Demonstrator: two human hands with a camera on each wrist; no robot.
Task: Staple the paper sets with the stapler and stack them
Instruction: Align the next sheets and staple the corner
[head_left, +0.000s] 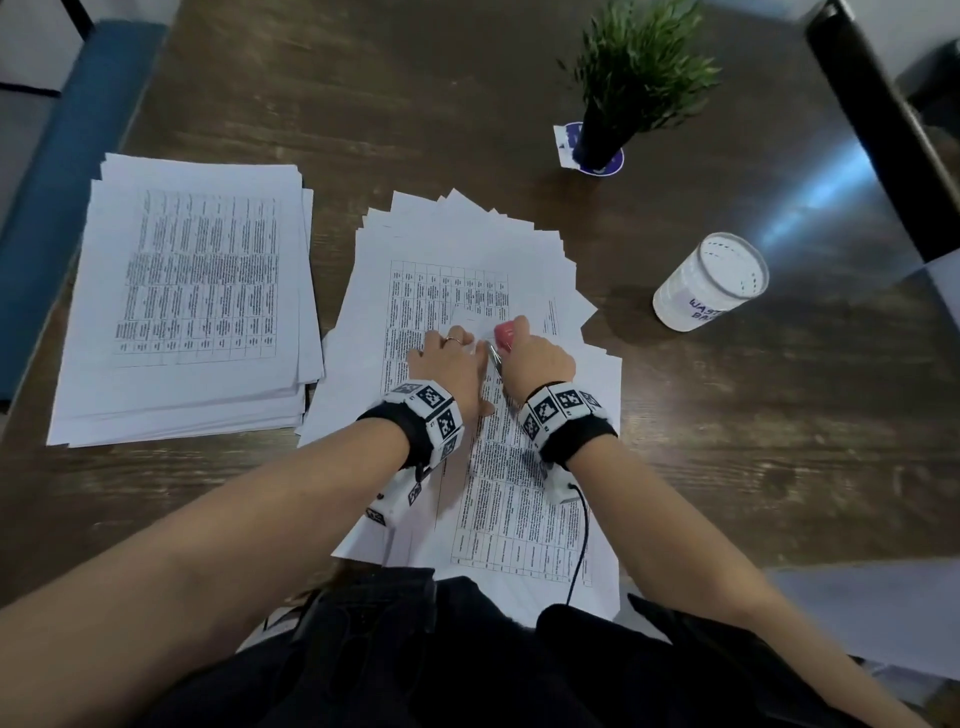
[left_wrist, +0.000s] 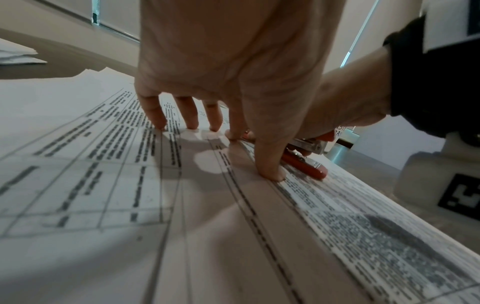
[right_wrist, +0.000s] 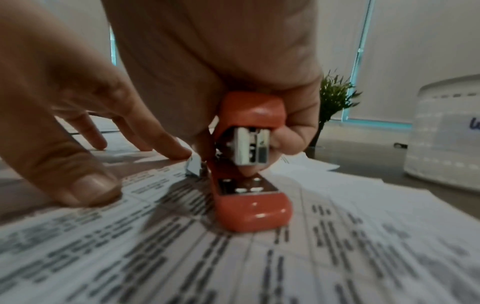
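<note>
Looking down from the head view, I keep my left hand (head_left: 447, 364) flat on the fanned paper pile (head_left: 467, 249) so the sheets cannot slide, while my right hand (head_left: 535, 353) wraps the stapler (head_left: 505, 332); a neat stack (head_left: 192, 291) lies to the left. From the left wrist, straight fingertips (left_wrist: 270, 174) press the sheet just beside the stapler's red base. From the right wrist, my fingers curl round the stapler's top, its mouth apart over the paper.

From my hands, bare wooden table (head_left: 701, 441) lies open at three o'clock. At nine the neat paper stack (head_left: 192, 306) blocks; at one the white cup (head_left: 709, 283); at twelve, farther off, the potted plant (head_left: 631, 78).
</note>
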